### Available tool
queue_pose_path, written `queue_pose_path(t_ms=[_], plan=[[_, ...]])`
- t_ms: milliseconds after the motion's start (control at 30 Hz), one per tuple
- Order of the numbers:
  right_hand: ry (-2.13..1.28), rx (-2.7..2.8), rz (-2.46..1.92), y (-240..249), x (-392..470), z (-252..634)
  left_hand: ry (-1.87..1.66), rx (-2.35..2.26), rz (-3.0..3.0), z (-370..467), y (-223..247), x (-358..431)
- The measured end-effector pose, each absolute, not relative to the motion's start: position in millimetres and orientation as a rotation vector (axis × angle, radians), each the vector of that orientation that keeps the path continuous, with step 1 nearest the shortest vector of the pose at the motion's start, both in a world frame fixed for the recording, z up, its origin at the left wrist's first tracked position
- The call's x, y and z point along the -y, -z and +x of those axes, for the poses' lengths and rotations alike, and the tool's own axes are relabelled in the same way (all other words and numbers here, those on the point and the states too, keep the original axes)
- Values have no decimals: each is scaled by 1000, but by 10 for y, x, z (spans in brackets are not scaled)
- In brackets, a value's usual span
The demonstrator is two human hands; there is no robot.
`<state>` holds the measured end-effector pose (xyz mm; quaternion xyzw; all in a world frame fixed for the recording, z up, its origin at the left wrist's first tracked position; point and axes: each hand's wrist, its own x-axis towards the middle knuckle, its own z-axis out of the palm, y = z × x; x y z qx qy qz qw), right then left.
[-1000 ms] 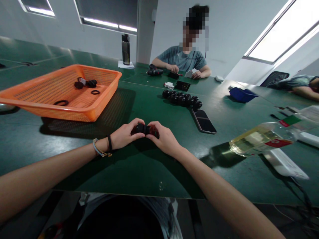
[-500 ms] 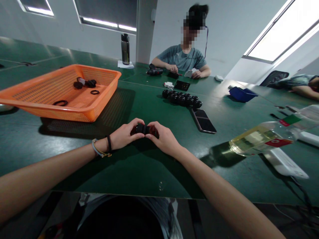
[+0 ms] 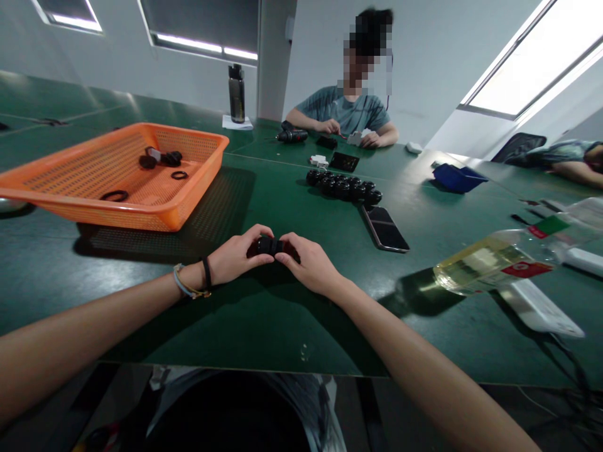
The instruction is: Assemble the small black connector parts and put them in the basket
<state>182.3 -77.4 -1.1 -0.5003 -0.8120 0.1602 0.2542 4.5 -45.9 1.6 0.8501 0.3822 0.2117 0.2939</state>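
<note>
Between my two hands, low over the green table (image 3: 264, 326), is a small black cylindrical part (image 3: 269, 246). My left hand (image 3: 236, 256) grips its left end between thumb and fingers. From the other side, my right hand (image 3: 308, 258) pinches the right end, and both thumbs almost meet at its middle. Its exact kind cannot be made out, since the fingers cover both ends. An orange perforated basket (image 3: 188, 201) stands left of my hands. Inside it lie black rings (image 3: 114, 196) and a dark part with a pale band (image 3: 160, 157).
Right of my hands are a phone (image 3: 386, 228), several glossy black round pieces in rows (image 3: 343, 186), a bottle of yellow liquid (image 3: 490, 260) on its side and a white power strip (image 3: 539, 307). A co-worker (image 3: 348, 113) sits opposite, near a power drill (image 3: 291, 135) and a blue bin (image 3: 458, 177).
My hands stay in nearly the same spot with the black part still between them. Across the table, the co-worker's hand has shifted slightly.
</note>
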Motion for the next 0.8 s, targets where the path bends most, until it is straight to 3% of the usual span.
queue_pose_path(t_ms=[267,533,800], plan=[[-443,2259,-1291,-23,796,1846,-592,-1001,2249,43,-21,480],[-672,2192,-1267,-12,791,1838,-660,-1023,2279,46,-16,506],[-336,2237,-1098,1,776,1889,-631,-987,1953,71,-55,494]])
